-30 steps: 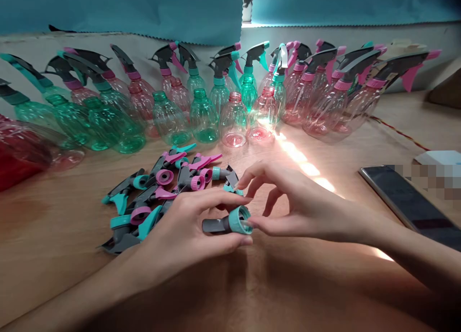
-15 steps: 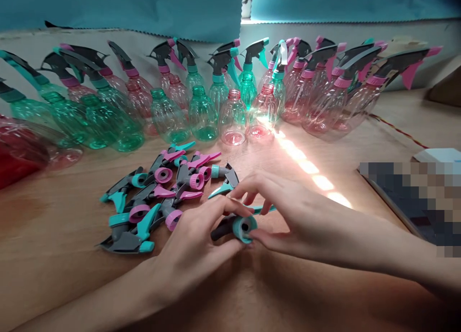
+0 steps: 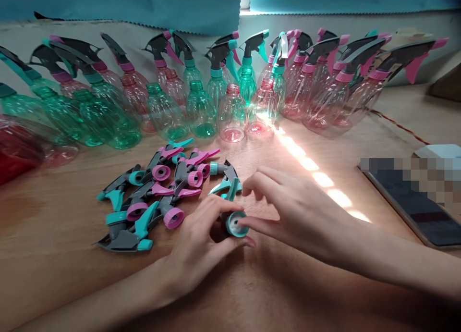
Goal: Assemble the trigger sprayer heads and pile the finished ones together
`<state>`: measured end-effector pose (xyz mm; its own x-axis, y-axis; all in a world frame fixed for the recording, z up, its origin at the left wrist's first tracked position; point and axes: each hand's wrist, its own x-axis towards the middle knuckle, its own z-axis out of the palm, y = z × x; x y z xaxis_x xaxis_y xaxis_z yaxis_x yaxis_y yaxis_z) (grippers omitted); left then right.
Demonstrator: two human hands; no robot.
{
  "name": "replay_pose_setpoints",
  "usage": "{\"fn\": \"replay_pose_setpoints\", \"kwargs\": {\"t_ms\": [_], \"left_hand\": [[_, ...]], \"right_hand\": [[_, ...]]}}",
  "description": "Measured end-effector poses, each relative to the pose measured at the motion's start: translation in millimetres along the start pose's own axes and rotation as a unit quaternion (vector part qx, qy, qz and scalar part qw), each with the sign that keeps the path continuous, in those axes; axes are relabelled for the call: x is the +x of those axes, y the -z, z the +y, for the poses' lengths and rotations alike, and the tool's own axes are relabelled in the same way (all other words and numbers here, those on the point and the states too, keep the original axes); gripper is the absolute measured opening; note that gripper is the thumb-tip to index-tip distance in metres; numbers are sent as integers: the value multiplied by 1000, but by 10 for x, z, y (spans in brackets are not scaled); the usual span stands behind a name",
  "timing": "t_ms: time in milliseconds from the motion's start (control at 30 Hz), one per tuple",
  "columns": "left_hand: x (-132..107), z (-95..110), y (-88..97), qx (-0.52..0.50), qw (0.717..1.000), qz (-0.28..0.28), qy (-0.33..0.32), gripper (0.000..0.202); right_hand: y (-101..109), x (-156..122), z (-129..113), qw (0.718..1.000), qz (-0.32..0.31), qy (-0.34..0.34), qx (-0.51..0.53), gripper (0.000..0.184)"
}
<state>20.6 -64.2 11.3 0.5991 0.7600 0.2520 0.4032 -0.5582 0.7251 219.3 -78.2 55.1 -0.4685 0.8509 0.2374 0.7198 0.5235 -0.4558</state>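
My left hand [image 3: 201,240] is closed around a grey spray trigger head [image 3: 233,190] with a teal collar [image 3: 237,232]. The collar's round opening faces me and shows a whitish inside with a dark spot in its middle. At that opening is the thumb tip of my right hand [image 3: 288,212]. The other fingers of this hand curl loosely above and to the right, apart from the sprayer. Just beyond my hands lies another grey and teal trigger head [image 3: 226,174]. Left of it is a pile of trigger heads [image 3: 174,217] with pink or teal collars.
Open-necked green bottles [image 3: 200,112] and pink bottles [image 3: 233,116] stand behind the pile. Further back, bottles with trigger heads [image 3: 220,60] line the wall. A phone [image 3: 414,202] lies on the wooden table at right, near a twisted cable [image 3: 399,127].
The held trigger head has turned, so its collar faces me more and its teal trigger points up. My right fingers have lifted away from it, while the thumb has moved to the collar's opening.
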Motion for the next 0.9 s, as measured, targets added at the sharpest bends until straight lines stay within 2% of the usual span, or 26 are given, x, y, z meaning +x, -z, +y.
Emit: {"fn": "replay_pose_setpoints", "kwargs": {"t_ms": [100, 167, 233, 333, 467, 633, 733, 900], "left_hand": [[-22, -34, -54, -25, 999, 47, 1, 31], [-28, -41, -77, -37, 998, 52, -2, 32], [-26, -38, -83, -35, 998, 41, -19, 36], [-15, -35, -71, -24, 998, 16, -54, 39], [-12, -47, -60, -36, 998, 9, -60, 29], [-32, -46, -59, -33, 995, 31, -85, 28], [-28, -35, -53, -20, 995, 26, -95, 25], [-32, -27, -54, 9, 994, 23, -107, 15]], "right_hand": [[-27, -23, -9, 991, -57, -85, 85, 23], [-42, -24, -1, 972, -117, -100, 176, 20], [-53, -14, 13, 957, -138, -108, 232, 17], [-63, -2, 20, 956, -123, -119, 240, 17], [-52, -10, -6, 958, -120, -121, 233, 15], [-5, -50, -32, 977, -90, -66, 181, 19], [16, -74, -32, 983, -68, -49, 163, 22], [-27, -50, -57, 965, -82, -54, 244, 29]]}}
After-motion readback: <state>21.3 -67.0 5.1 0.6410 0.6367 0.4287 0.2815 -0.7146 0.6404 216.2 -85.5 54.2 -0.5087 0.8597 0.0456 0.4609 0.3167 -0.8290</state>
